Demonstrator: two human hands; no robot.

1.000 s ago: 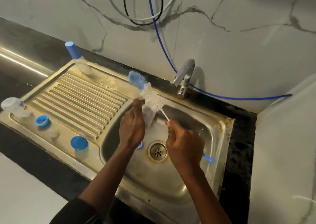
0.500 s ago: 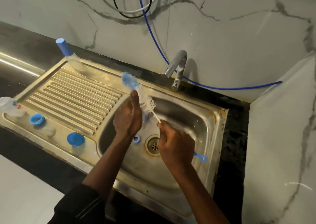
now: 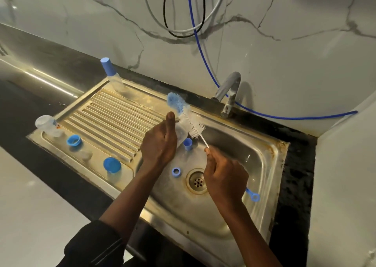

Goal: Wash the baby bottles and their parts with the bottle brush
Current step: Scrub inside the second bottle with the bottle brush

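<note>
Your left hand (image 3: 160, 144) grips a clear plastic baby bottle (image 3: 180, 133) over the steel sink (image 3: 264, 185). Your right hand (image 3: 225, 177) pinches the wire stem of the white-and-blue bristled bottle brush (image 3: 189, 120) (bristles against the bottle).

The bottle brush (image 3: 191, 122), blue-tufted at the tip with white bristles below, is slanting up and left over the basin (image 3: 250, 144). Its thin white stem is running into the right hand (image 3: 223, 177), and its blue loop end is sticking out beyond. A clear bottle (image 3: 180, 133) is sitting in the left hand (image 3: 160, 142), touching the bristles. A blue-capped bottle (image 3: 112, 75) is standing upright at the drainboard's (image 3: 114, 120) far corner. Another uncapped bottle (image 3: 45, 124) is lying at its left end, near a blue collar (image 3: 73, 140) and a blue dome cap (image 3: 112, 165). A small blue cap (image 3: 187, 144) and a blue ring (image 3: 176, 172) are lying in the basin.
</note>
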